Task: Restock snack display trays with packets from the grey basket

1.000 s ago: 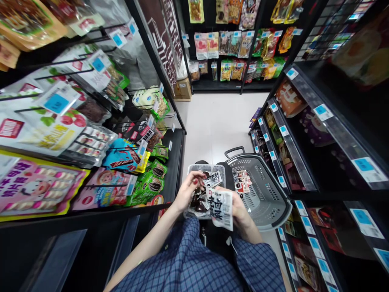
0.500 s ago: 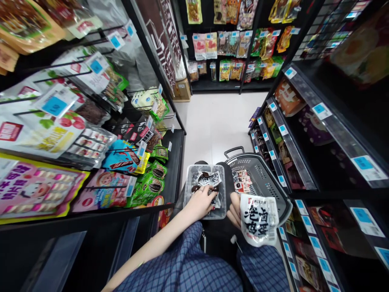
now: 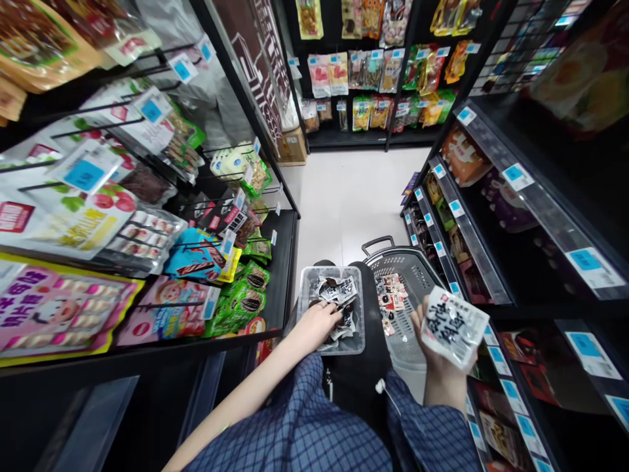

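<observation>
A clear plastic tub [image 3: 359,337] of white and dark snack packets [image 3: 339,286] rests on my lap. My left hand [image 3: 319,322] reaches into it with curled fingers pressed among the packets; the fingertips are partly hidden, so what they grip cannot be made out. My right hand [image 3: 426,341] holds a white braised-egg packet [image 3: 455,326] with black lettering, raised above the near right side of the grey shopping basket [image 3: 421,278]. Several small red-and-white packets [image 3: 392,292] lie inside the basket at its left side.
Hanging snack bags [image 3: 83,216] crowd the rack on my left. A shelf unit [image 3: 540,216] with blue price tags stands close on the right. Ahead, pale floor [image 3: 354,190] leads to another snack rack [image 3: 378,137], with a cardboard box [image 3: 293,145] at its left.
My right hand has moved right and slightly up with the braised-egg packet, which has turned. My left hand has shifted slightly left and its fingers are more curled.
</observation>
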`<state>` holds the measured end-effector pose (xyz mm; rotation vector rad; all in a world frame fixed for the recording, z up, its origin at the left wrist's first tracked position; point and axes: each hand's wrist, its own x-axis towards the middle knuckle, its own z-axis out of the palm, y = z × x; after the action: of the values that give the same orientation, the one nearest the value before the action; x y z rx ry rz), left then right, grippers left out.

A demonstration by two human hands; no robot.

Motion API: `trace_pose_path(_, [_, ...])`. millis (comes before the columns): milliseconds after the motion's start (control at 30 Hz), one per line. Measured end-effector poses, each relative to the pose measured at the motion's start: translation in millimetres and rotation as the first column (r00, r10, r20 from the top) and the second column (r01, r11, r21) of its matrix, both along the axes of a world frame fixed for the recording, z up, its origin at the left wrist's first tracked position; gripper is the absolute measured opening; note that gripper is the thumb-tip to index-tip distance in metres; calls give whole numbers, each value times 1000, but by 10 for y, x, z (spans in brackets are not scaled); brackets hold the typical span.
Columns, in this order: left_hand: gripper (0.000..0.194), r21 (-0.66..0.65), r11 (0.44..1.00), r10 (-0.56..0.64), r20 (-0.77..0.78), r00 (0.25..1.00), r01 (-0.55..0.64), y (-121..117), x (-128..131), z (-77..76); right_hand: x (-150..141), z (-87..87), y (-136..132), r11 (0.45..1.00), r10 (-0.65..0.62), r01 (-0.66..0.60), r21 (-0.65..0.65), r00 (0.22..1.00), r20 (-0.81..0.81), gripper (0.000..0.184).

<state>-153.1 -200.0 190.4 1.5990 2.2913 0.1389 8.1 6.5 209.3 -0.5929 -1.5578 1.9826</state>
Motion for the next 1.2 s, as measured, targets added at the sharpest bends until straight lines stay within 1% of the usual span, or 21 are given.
trace_pose_path(33, [15,-6,1000,-14,-9,1000,14,-16,-10,0,20,-152,114,992,-122,123,-17,992,35,54])
trace_pose_path(100, [14,-12,1000,-26,-20,999,26,-41,-21,15,17,-456,327,972,-234,224,67,938,256,56])
trace_pose_path(133, [14,-7,1000,-23,-19,1000,23,-51,-24,34,-3,-601,415,964,-258,212,159,885,387,57])
trace_pose_path(167, [15,4,1000,-19,-8,1000,19,-60,-29,62,-31,-739,486,961,-264,191,199,845,465,56])
trace_pose_path(267, [19,57,998,4,105,994,-10,-87,-70,189,-131,-1095,579,956,-276,142,258,741,613,44])
trace_pose_path(367, [20,136,984,66,300,952,-111,-129,-140,343,-241,-1338,541,946,-300,114,303,659,690,25])
trace_pose_path(467, [18,230,940,108,501,858,-253,-181,-187,508,-367,-1421,488,943,-298,92,319,654,695,12])
trace_pose_path(533, [17,271,895,107,643,759,-355,-209,-179,629,-453,-1357,460,951,-261,65,301,693,672,12])
trace_pose_path(600, [15,312,837,65,760,647,-450,-221,-141,745,-516,-1172,404,965,-179,14,262,763,621,18])
trace_pose_path(667, [13,378,761,-9,818,574,-527,-210,-89,839,-538,-861,285,976,-57,-66,207,843,535,28])
trace_pose_path(733, [12,475,676,-114,822,557,-563,-176,-43,905,-518,-452,96,974,111,-180,138,909,403,35])
trace_pose_path(767, [11,530,635,-167,804,570,-562,-151,-27,930,-500,-232,-15,945,303,-321,57,929,211,35])
trace_pose_path(800, [11,587,600,-210,771,601,-543,-124,-16,951,-481,-18,-127,883,468,-469,18,883,40,37])
trace_pose_path(833, [11,644,575,-238,722,650,-505,-96,-10,971,-466,177,-233,808,589,-590,8,805,-70,40])
trace_pose_path(867, [10,697,559,-247,658,711,-450,-71,-8,989,-457,342,-326,762,644,-647,8,757,-110,43])
trace_pose_path(933, [9,776,550,-230,497,837,-310,-37,-8,1022,-457,560,-455,732,681,-680,46,727,-89,46])
trace_pose_path(1000, [11,824,546,-235,327,915,-154,-29,-2,1046,-474,631,-508,719,693,-688,92,720,-30,40])
trace_pose_path(1033, [14,834,545,-250,256,934,-83,-33,7,1052,-486,627,-514,702,710,-706,96,704,-16,36])
trace_pose_path(1100, [21,837,546,-283,158,946,23,-46,38,1052,-505,588,-513,661,750,-750,33,660,-43,32])
trace_pose_path(1167, [26,832,553,-285,131,950,51,-55,76,1034,-512,546,-521,639,755,-764,-86,645,-118,34])
trace_pose_path(1200, [29,831,556,-263,159,952,15,-58,93,1018,-510,532,-531,639,741,-757,-140,654,-152,37])
